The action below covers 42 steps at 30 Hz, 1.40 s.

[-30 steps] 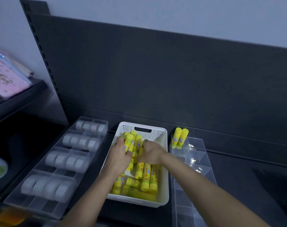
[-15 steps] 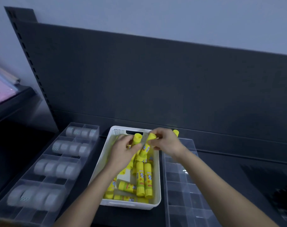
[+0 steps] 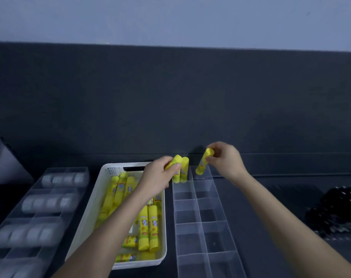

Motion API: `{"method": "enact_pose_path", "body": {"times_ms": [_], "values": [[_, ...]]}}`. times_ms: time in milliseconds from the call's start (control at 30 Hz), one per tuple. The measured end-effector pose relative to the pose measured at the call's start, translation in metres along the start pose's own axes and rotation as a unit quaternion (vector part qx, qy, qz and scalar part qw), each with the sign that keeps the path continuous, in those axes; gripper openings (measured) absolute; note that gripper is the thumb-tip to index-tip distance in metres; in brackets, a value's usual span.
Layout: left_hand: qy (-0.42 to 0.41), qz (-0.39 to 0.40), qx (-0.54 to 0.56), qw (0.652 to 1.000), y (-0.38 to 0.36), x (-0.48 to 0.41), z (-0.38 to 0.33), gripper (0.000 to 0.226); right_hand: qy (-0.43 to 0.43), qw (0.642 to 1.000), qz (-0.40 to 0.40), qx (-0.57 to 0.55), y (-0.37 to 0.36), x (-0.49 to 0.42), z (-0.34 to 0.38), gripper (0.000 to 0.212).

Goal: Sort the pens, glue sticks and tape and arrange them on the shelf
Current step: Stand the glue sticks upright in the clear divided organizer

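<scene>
Holding a heap of yellow glue sticks, most lying lengthwise front to back, a white basket sits on the dark shelf between a clear tray of tape rolls and a clear divided organizer. Two upright sticks stand in the organizer's far left compartment. The left forearm crosses the basket, hiding some sticks. The left hand curls its fingers round a third stick beside the pair. The right hand pinches a fourth stick, its top leaning right, over the far right compartment. A blurred black object lies at far right.
</scene>
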<state>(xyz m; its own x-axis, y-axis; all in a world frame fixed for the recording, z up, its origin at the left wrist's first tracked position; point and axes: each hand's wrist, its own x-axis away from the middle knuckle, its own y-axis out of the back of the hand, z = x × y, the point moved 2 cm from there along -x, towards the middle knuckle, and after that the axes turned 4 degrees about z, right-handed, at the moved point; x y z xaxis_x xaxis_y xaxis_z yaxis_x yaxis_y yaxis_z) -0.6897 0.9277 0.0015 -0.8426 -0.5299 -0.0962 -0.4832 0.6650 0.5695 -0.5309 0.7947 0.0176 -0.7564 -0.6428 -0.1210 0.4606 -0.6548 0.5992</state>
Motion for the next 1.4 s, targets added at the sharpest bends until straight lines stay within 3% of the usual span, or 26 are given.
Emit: {"method": "enact_pose_path", "body": {"times_ms": [133, 400, 600, 767, 1067, 1233, 1400], "values": [[0.044, 0.017, -0.078, 0.996, -0.013, -0.018, 0.000, 0.028, 0.009, 0.995, 0.009, 0.097, -0.008, -0.010, -0.022, 0.020], [-0.025, -0.032, -0.139, 0.990, -0.029, -0.036, -0.021, 0.022, 0.010, 0.984, 0.045, 0.171, -0.027, -0.024, -0.051, 0.020], [-0.065, 0.014, -0.289, 0.955, -0.054, -0.057, -0.024, 0.031, 0.007, 0.995, 0.031, 0.090, -0.025, -0.018, -0.059, 0.019], [-0.092, 0.036, -0.383, 0.918, -0.074, -0.072, -0.015, 0.029, 0.034, 0.993, 0.034, 0.107, -0.027, -0.018, -0.059, 0.018], [-0.091, -0.024, -0.376, 0.922, -0.093, -0.073, -0.004, 0.033, 0.007, 0.998, 0.015, 0.065, -0.030, -0.024, -0.065, 0.018], [-0.108, -0.059, -0.313, 0.942, -0.084, -0.068, -0.005, 0.036, -0.004, 0.999, 0.000, 0.050, -0.028, -0.022, -0.068, 0.025], [-0.106, -0.093, -0.242, 0.960, -0.051, -0.045, 0.005, 0.034, 0.008, 0.998, -0.063, 0.013, -0.016, -0.010, -0.050, 0.035]]}}
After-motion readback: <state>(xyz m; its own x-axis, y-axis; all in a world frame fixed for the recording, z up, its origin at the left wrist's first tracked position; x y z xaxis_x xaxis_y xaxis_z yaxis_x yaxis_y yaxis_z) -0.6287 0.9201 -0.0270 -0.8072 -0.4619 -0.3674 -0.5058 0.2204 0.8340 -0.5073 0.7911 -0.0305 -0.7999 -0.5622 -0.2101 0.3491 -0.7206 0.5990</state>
